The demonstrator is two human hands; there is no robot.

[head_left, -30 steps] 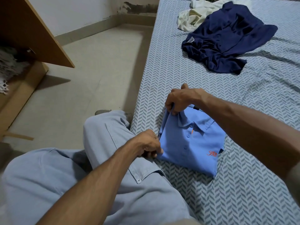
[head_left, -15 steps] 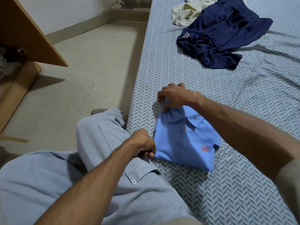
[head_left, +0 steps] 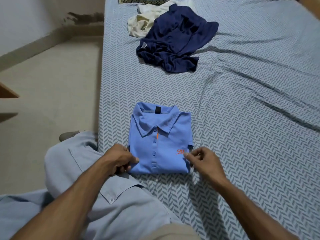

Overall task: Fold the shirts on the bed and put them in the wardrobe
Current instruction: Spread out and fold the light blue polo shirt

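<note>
1 light blue polo shirt [head_left: 160, 141] lies folded near the bed's [head_left: 251, 118] left edge, its near corners pinched by the left hand [head_left: 119, 161] and right hand [head_left: 201, 160], so next comes carrying it flat to the wardrobe, with 2 shirts unfolded.

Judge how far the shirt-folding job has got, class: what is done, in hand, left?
Done: the blue polo lies folded square on the bed. In hand: the left hand grips its near left corner; the right hand touches its right edge. Left: the navy shirt and cream shirt lie crumpled; nothing is stored.
</note>
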